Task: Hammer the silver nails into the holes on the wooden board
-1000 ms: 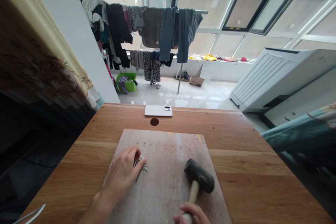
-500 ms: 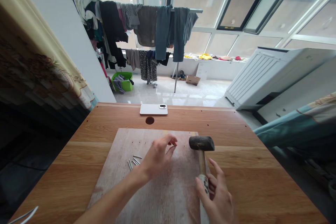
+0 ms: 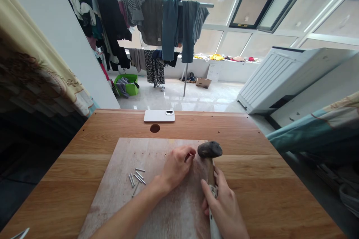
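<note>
Plainly, the right hand (image 3: 223, 199) has its grip closed around the handle of a wooden-handled mallet with a thick black head (image 3: 209, 149). That head shows at the far right corner of a flat, worn, pinkish-brown wooden board (image 3: 108, 198), just beside the left hand (image 3: 177, 164). The left grip is narrow, thumb and fingertips drawn together near a row of small dark holes (image 3: 150, 153); whether they pinch anything, I cannot tell. Several slim silver metal nails (image 3: 140, 179) lie loose on the board's left part. The board rests on a broad orange-brown wooden counter (image 3: 280, 194), and a white rectangular phone (image 3: 157, 116) lies near its far edge.
</note>
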Demonstrator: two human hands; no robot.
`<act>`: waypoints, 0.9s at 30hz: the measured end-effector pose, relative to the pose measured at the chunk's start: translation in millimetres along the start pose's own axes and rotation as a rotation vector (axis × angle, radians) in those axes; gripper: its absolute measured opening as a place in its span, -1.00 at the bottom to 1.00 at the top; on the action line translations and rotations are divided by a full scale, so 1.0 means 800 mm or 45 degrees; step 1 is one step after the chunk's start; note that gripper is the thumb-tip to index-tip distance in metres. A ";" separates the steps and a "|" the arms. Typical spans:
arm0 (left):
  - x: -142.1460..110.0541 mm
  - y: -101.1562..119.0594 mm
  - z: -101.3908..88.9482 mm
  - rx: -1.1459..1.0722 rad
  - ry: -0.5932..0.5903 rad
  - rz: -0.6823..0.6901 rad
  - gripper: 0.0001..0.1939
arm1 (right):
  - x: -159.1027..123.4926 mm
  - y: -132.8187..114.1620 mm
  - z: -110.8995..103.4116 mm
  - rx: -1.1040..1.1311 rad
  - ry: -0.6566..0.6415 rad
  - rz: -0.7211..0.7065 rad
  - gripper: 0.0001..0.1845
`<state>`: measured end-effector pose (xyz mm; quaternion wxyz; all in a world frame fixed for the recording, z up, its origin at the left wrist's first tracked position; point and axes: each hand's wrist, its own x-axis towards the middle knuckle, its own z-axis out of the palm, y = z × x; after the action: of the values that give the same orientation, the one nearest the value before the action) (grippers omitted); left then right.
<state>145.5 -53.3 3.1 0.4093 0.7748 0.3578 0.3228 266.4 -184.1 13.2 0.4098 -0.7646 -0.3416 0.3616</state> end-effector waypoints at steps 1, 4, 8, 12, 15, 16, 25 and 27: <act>0.000 0.000 0.000 0.001 -0.002 0.008 -0.80 | -0.001 -0.003 0.004 0.066 -0.021 0.020 -0.15; 0.001 -0.001 0.000 0.005 -0.014 0.017 -0.80 | -0.004 -0.006 0.015 0.194 -0.030 -0.013 -0.14; 0.000 0.000 -0.001 -0.023 -0.015 -0.019 -0.77 | -0.013 -0.010 0.017 0.322 0.008 -0.004 -0.15; 0.000 0.000 0.001 -0.007 -0.011 -0.028 -0.74 | -0.020 -0.021 0.015 0.495 0.143 -0.024 -0.20; 0.001 0.000 0.001 0.003 -0.007 -0.048 -0.77 | -0.021 -0.022 0.017 0.673 0.138 0.000 -0.33; 0.001 0.000 0.001 0.000 -0.008 -0.056 -0.79 | -0.020 -0.019 0.017 0.724 0.115 0.014 -0.36; 0.002 0.000 0.002 -0.021 -0.013 -0.074 -0.80 | -0.023 -0.016 0.016 0.936 -0.005 0.018 -0.50; 0.003 0.000 0.002 -0.024 -0.010 -0.069 -0.82 | -0.026 -0.020 0.014 0.984 -0.026 0.037 -0.51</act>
<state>147.6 -52.1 2.5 0.4268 0.7621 0.3739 0.3117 242.9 -190.3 28.6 0.6592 -0.5548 -0.1732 0.4771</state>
